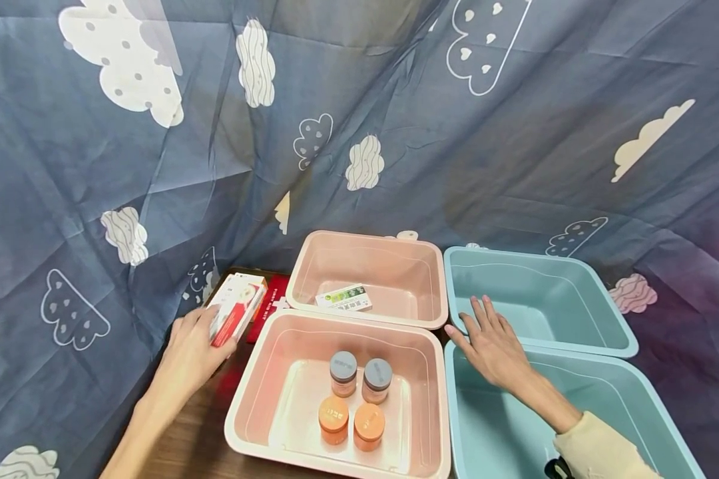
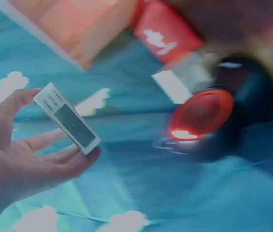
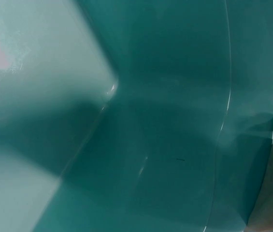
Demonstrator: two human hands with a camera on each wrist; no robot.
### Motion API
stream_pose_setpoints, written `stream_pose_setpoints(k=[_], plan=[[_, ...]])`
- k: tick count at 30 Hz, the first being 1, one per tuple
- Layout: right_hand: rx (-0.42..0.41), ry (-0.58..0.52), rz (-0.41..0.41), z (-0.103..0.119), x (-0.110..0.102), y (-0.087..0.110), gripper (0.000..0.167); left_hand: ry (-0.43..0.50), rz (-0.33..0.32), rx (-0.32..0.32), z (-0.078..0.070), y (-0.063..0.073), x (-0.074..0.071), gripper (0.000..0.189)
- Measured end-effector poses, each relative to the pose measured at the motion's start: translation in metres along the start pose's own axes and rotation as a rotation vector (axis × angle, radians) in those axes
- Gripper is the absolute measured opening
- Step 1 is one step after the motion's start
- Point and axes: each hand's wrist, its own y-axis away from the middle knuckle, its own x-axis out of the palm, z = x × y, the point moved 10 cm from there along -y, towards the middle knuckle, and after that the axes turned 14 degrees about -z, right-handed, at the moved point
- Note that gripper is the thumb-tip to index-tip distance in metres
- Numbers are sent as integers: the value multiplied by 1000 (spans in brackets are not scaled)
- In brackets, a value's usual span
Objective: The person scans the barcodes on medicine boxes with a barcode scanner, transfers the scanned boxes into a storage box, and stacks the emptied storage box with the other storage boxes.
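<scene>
My left hand (image 1: 194, 342) grips a small white-and-red box (image 1: 238, 313) at the far left of the head view. In the left wrist view the thumb and fingers pinch that box by its edges, its narrow printed side facing the camera. Just behind lies a red first aid kit pouch (image 1: 269, 307). My right hand (image 1: 494, 346) has its fingers spread, over the meeting rims of the back blue bin (image 1: 533, 293) and the front blue bin (image 1: 503, 426), and holds nothing. The right wrist view shows mostly blue-green bin wall (image 3: 175, 121).
The front pink bin (image 1: 245, 392) holds two grey-lidded jars (image 1: 359, 376) and two orange-lidded jars (image 1: 351, 422). A small white-and-green box (image 1: 344, 298) lies in the back pink bin (image 1: 389, 266). Cloud-patterned cloth (image 1: 359, 100) hangs behind. A dark round thing with a red ring (image 2: 223, 106) appears blurred.
</scene>
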Motion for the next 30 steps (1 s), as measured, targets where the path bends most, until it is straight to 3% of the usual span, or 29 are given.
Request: stream_pose_setpoints(k=[3, 5, 8, 13, 17, 20, 23, 26, 30], plan=[[-3, -4, -10, -1, -1, 1, 74, 45, -9, 126, -41, -25, -1, 60], [-10, -8, -26, -1, 0, 1, 74, 96, 22, 220, -71, -41, 7, 59], [-22, -5, -49, -1, 2, 2, 74, 184, 143, 346, -107, -62, 30, 60], [-16, -8, -43, 1, 5, 4, 74, 205, 372, 448, -135, -81, 81, 69], [-26, -8, -59, 1, 2, 5, 73, 133, 496, 529, -147, -85, 122, 71], [-20, -19, -61, -2, 3, 4, 74, 70, 549, 590, -153, -87, 147, 71], [-10, -28, -50, -6, 6, 3, 77, 25, 590, 609, -154, -93, 171, 71], [-7, -29, -46, -9, 6, 2, 79, 8, 622, 596, -147, -101, 199, 71], [-8, -25, -41, -10, 7, 2, 80, 33, 577, 568, -124, -114, 247, 72]])
